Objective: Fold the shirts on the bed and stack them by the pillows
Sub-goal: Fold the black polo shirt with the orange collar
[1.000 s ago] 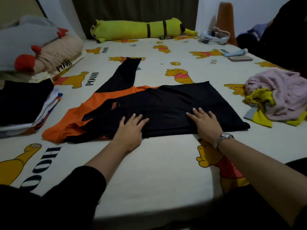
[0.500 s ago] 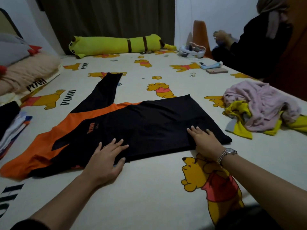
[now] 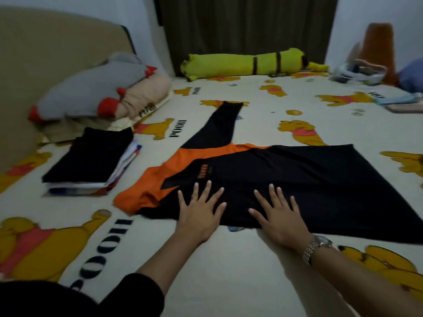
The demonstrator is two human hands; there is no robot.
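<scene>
Where the bed (image 3: 229,259) fills nearly the whole view, its cream sheet printed with yellow bears and dark lettering, a tan headboard (image 3: 57,53) rises at the left and a dark curtain (image 3: 247,30) hangs behind the far edge. A black and orange long-sleeved shirt (image 3: 297,177) lies spread across the middle of the bed, its body doubled over so the black panel covers most of it, orange showing at the left shoulder, and one black sleeve (image 3: 219,124) running straight out toward the far side. A long yellow plush bolster (image 3: 247,65) lies along the far edge of the bed below the curtain. At the left, pillows (image 3: 96,92) in grey, red and beige are heaped against the headboard, and just in front of them sits a stack of folded shirts (image 3: 91,161) with a black one on top and white and coloured edges showing beneath. The left hand (image 3: 199,213) rests flat on the near edge of the shirt with its fingers spread and straight, gripping nothing. The right hand (image 3: 277,216) lies just beside it, likewise flat and splayed on the black fabric, palm down, holding nothing. A metal wristwatch (image 3: 317,247) circles the right wrist.
</scene>
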